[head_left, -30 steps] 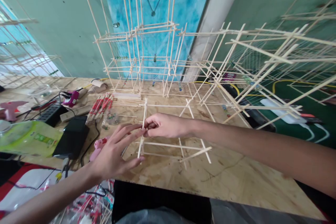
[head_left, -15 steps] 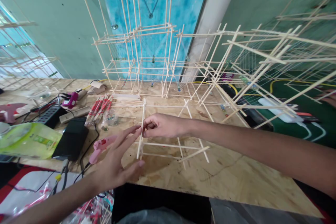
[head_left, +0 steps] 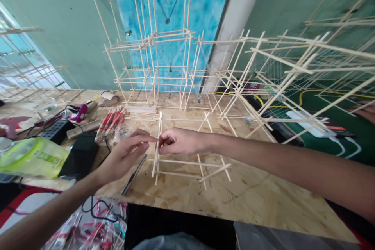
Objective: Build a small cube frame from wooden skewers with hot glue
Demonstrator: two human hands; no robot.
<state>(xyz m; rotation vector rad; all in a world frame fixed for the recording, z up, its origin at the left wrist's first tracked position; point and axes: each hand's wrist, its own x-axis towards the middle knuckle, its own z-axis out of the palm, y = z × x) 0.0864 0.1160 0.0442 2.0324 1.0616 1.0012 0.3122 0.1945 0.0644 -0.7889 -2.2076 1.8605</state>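
**Right hand pinches an upright stick on a flat skewer frame**

The right hand (head_left: pixel 179 141) is closed narrow on the upright stick (head_left: pixel 157 152), thumb and fingers around it near its upper part. The left hand (head_left: pixel 124 153) is half open, fingers loosely together and reaching toward the same stick; whether its fingertips touch it, I cannot tell. The skewer frame (head_left: pixel 187 160) stands on the wooden board (head_left: pixel 249 199), directly below and right of the hands. A slim metal tool (head_left: pixel 134 174) lies on the board under the left hand. Red-marked stick bundles (head_left: pixel 110 122) and a clear bag of marbles (head_left: pixel 121 133) sit just beyond it. Taller skewer towers (head_left: pixel 152 50) rise behind the frame. A blurred hand of another person (head_left: pixel 365 111) shows at the right edge.
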